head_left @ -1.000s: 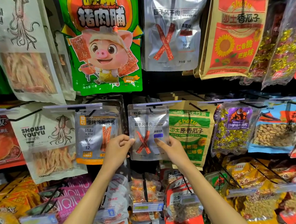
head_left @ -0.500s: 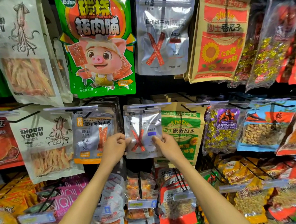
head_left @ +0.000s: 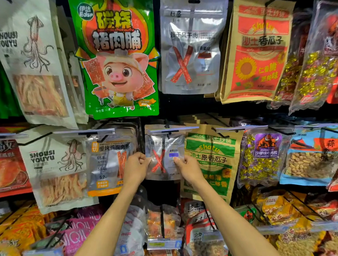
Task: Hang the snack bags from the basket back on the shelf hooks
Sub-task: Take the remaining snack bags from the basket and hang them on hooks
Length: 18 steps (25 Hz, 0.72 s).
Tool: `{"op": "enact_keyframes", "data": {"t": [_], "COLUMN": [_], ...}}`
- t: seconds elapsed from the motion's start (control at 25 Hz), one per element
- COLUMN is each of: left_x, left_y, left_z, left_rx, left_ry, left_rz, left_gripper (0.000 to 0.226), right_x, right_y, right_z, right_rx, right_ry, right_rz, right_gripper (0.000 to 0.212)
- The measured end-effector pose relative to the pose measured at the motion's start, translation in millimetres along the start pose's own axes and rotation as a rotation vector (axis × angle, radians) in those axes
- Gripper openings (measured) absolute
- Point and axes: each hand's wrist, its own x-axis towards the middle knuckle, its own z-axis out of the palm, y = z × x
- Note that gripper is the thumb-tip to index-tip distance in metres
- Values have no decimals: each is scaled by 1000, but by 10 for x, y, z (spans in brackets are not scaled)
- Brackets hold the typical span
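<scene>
A small silver snack bag [head_left: 164,148] with a red X of meat strips hangs in the middle row of the shelf. Its top sits under a clear price-tag strip on the shelf hook [head_left: 172,130]. My left hand [head_left: 136,166] pinches the bag's left edge. My right hand [head_left: 187,167] pinches its right lower part, thumb on the front. Both arms reach up from below. No basket is in view.
Hanging bags crowd every side: a grey chicken-strip bag [head_left: 110,161] at the left, a green and tan sunflower-seed bag [head_left: 211,160] at the right, a green pig bag [head_left: 118,55] and a larger silver bag [head_left: 192,43] above. More hooks and packets [head_left: 162,225] jut out below.
The silver bag has moved slightly back toward the shelf under the tag strip. Both hands keep their hold on its edges; the view has shifted a little.
</scene>
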Motion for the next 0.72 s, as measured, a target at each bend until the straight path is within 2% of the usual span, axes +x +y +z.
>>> {"op": "enact_keyframes", "data": {"t": [0.24, 0.56, 0.72], "left_x": [38, -62, -142], "left_y": [-16, 25, 55], "left_z": [28, -87, -146], "left_rx": [51, 34, 70], "left_ry": [-2, -76, -149], "left_rz": [4, 19, 40], "left_gripper": [10, 9, 27], "right_x": [80, -1, -100], "right_y": [27, 17, -2], "right_z": [8, -81, -171], "right_rx": [-37, -43, -120], "right_ry": [26, -37, -46], "right_rz": [10, -7, 47], "right_gripper": [46, 40, 34]}}
